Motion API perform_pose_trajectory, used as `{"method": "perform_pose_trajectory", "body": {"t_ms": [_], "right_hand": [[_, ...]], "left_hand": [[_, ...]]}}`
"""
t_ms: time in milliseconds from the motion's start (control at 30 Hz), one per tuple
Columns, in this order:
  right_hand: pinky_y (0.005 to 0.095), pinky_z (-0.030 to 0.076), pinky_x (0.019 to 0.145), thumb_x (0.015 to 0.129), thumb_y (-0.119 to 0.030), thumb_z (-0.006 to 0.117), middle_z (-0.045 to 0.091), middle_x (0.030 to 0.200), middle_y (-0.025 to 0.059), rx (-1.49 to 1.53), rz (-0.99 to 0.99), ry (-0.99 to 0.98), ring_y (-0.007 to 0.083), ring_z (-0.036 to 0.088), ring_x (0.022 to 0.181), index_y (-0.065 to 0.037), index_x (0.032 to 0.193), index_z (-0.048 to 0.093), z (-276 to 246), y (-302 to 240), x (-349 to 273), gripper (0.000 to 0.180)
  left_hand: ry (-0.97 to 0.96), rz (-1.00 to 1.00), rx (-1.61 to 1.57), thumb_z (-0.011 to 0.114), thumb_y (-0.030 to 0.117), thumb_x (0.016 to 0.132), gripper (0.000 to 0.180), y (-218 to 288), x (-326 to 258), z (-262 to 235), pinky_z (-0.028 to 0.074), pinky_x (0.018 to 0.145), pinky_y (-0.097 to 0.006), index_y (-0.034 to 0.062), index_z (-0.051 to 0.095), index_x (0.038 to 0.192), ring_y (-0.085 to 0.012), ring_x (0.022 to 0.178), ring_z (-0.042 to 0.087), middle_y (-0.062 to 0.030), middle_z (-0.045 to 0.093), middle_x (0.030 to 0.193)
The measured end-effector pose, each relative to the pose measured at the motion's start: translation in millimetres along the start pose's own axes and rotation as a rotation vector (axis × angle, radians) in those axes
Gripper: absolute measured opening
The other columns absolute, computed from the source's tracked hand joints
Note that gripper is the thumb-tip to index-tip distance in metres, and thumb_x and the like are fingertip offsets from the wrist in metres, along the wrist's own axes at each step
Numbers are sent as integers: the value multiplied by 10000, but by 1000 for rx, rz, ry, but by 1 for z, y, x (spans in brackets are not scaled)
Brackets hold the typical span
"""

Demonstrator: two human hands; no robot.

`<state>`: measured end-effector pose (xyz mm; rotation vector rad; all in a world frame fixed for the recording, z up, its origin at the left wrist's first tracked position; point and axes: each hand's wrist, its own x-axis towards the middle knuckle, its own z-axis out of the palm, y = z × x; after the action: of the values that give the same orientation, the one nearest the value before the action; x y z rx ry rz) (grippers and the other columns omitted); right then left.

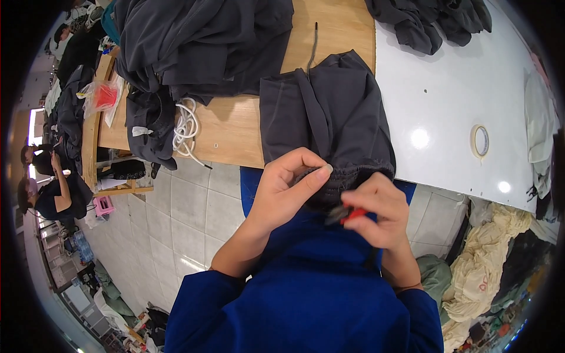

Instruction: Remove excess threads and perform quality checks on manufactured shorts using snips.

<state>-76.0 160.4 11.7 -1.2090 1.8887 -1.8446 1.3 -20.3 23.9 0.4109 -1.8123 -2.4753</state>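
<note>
A dark grey garment (335, 112) with a gathered elastic waistband lies over the table's near edge, its waistband toward me. My left hand (282, 191) is closed on the waistband, pinching it between thumb and forefinger. Just to the right of that pinch, my right hand (382, 212) is wrapped around small red-handled thread snips (355, 215). Motion smears the snips' blades, which point left, close below the waistband. From the garment's far side a dark grey cord (313, 47) with a black tip stretches away over the wood.
A heap of dark grey garments (200, 47) covers the back left of the wooden tabletop (229, 126). Near its edge lies a coiled white cord (185, 126). On the white tabletop (441, 117) at right sits a tape roll (479, 141). Cream cloth (482, 265) is piled low right. People sit far left.
</note>
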Motion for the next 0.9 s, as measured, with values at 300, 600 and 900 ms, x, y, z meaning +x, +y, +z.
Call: {"method": "perform_pose_trajectory", "body": {"t_ms": [300,600,900], "right_hand": [[286,293,477,631,-159,780,413,509,-23,-383,-43,296,152,415,463,-79,879,705,19,4,14,271],[280,257,464,640,-210,786,412,503,-25,-208,-271,14,140,378,439,-106,833,714,10,-2,7,231],[272,256,456,640,-199,759,382,519,-47,-363,-357,-2,113,386,458,-140,879,715,18,1,10,251]], "left_hand": [[-18,-58,-7,582,73,902,64,0,-2,3,408,713,-172,11,587,918,-22,781,513,25,579,828],[78,-33,-124,563,80,915,66,-7,3,-7,387,668,-150,17,576,905,2,752,485,33,565,818],[54,-80,-176,570,76,908,55,-7,3,-6,377,668,-147,24,577,895,2,755,483,43,561,814]]}}
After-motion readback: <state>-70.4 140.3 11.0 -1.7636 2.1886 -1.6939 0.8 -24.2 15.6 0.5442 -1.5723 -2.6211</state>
